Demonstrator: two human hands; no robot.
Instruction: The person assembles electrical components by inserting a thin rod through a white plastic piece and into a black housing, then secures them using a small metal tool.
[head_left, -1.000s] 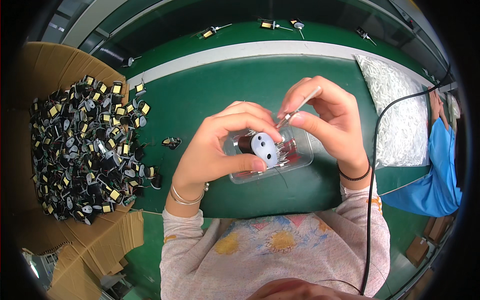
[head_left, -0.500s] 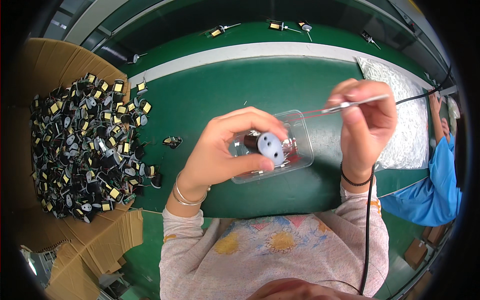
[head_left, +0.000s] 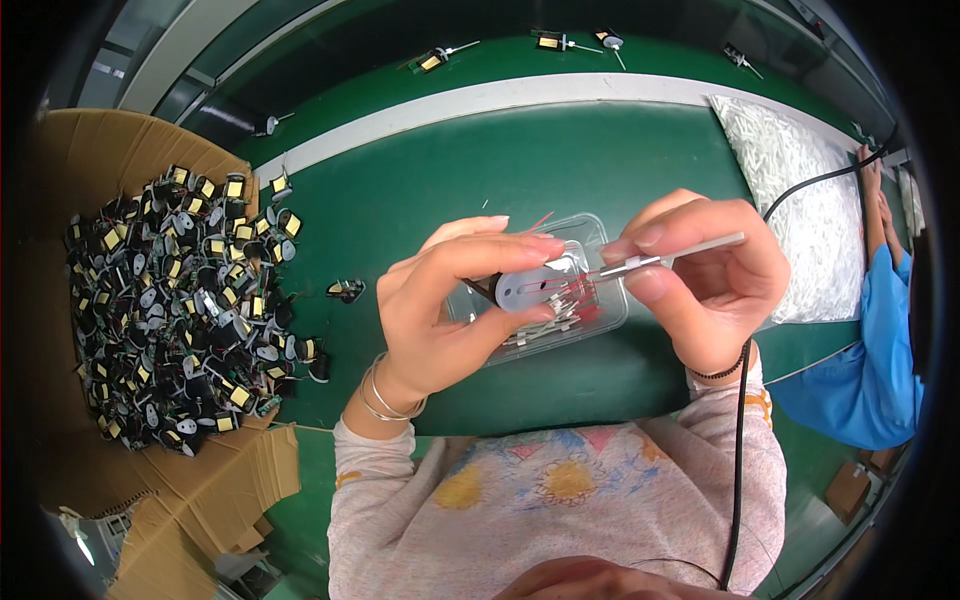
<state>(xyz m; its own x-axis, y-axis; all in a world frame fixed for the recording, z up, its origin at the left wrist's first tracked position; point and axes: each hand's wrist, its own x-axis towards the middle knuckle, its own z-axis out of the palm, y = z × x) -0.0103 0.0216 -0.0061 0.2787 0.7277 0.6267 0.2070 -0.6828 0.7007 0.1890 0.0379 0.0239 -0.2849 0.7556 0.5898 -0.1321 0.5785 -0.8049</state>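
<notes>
My left hand [head_left: 425,305] is closed round a small black part with a grey oval cap [head_left: 520,288], gripped between thumb and fingers. The cap has round holes and faces right. Pinched in my right hand [head_left: 720,280] is a thin white stick-like piece [head_left: 706,247], pointing up to the right. Thin red wires [head_left: 578,279] run between this piece and the cap; whether they pass into its holes I cannot tell. Below both hands stands a clear plastic tray [head_left: 612,322] holding small white-and-silver pieces with red wires.
At left, a cardboard box [head_left: 150,140] holds a heap of capped black parts [head_left: 180,300]. One such part [head_left: 345,289] lies on the green table [head_left: 400,180]. A bag of white pieces [head_left: 795,195] lies at right, near a black cable [head_left: 742,450] and a person's blue sleeve [head_left: 850,370].
My right hand has moved left and down, bringing the white piece close to the grey cap. The cap has turned to face right, and the red wire span between the hands is shorter.
</notes>
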